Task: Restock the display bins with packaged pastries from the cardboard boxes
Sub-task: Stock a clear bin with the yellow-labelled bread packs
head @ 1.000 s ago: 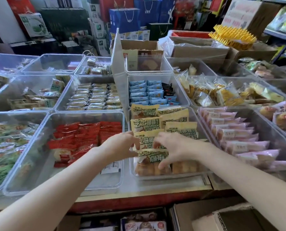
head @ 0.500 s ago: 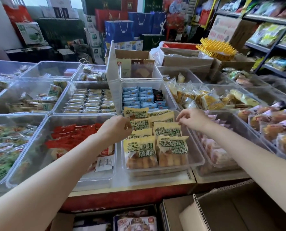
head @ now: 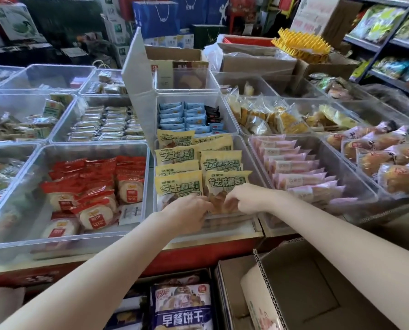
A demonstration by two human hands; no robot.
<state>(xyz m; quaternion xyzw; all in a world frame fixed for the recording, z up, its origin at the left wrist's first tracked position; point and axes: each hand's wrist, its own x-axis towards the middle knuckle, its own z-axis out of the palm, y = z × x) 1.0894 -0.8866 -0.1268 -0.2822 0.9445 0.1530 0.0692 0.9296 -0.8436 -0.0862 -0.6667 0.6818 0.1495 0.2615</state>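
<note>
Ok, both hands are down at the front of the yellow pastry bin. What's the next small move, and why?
Probably settle the front right yellow packet level with its neighbour, then let go. Both the left hand and right hand pinch at its lower edge by the bin's front wall, and the rows behind already stand tidy.

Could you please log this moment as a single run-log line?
stage: arranging | left hand: on front yellow pastry packets | right hand: pinching front-right packet | place: clear plastic bin
</note>
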